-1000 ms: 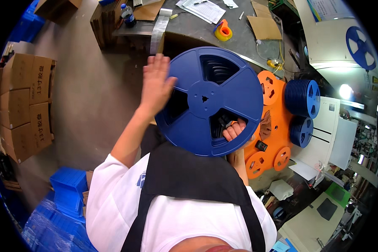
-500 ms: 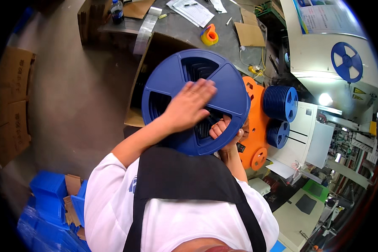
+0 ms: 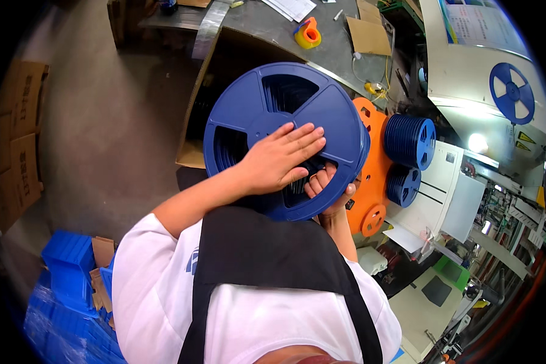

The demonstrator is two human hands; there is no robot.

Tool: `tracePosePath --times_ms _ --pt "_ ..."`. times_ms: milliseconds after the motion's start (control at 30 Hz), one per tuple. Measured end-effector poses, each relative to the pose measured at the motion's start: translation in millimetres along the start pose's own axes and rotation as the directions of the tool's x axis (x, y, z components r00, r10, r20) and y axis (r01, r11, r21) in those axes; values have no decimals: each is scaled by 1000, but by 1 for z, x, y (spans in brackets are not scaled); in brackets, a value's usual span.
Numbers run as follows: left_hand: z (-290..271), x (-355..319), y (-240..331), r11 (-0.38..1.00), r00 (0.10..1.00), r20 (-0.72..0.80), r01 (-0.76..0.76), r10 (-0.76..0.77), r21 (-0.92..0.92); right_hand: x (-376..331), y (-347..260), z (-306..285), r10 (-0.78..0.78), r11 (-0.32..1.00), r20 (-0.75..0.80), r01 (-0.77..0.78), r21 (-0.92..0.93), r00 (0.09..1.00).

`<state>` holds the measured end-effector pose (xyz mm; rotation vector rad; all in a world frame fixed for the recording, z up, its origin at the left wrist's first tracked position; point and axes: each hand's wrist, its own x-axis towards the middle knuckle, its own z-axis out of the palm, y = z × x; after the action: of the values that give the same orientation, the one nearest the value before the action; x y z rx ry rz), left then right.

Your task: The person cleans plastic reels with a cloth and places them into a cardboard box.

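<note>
Against my chest rests a stack of dark blue plastic reels [image 3: 340,130], its round front face turned up toward me and several discs showing through the cut-out windows. My left hand [image 3: 287,155] lies flat across the hub of the top reel, fingers stretched out. Through the lower right window curl the fingers of my right hand [image 3: 326,187], gripping the rim, with the thumb on the outside edge. Behind the stack is an open cardboard box [image 3: 191,155], partly hidden, with dark contents on its left side.
An orange stand [image 3: 370,164] on the right carries two blue reel stacks [image 3: 410,142]. The grey table [image 3: 330,54] ahead holds a tape dispenser [image 3: 308,34], papers and cardboard. Blue bins [image 3: 70,267] are at lower left, cartons [image 3: 18,145] at far left. Another reel [image 3: 512,93] hangs at right.
My left hand has slid slightly to the right on the reel face and now rests flat. The stack has tilted a little, showing more disc edges at its right. My view has shifted slightly.
</note>
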<state>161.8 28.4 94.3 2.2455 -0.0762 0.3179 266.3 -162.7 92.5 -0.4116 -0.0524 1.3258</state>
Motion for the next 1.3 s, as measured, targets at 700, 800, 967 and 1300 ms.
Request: tracePosePath --times_ms 700,800,967,1300 --pt "13 -77 -44 696 625 -344 496 -701 -519 3 -18 -11 -328 937 -118 338 86 937" --pt "29 -55 -37 799 783 -215 505 -583 -326 9 -15 7 -303 953 -228 288 -96 925" --pt "52 -26 -24 585 729 158 641 -666 -496 -1 4 20 -322 891 -456 103 -443 830" --pt "-1 -81 -49 -415 799 162 -117 -579 -902 -25 -9 9 -302 943 -350 224 -247 887"
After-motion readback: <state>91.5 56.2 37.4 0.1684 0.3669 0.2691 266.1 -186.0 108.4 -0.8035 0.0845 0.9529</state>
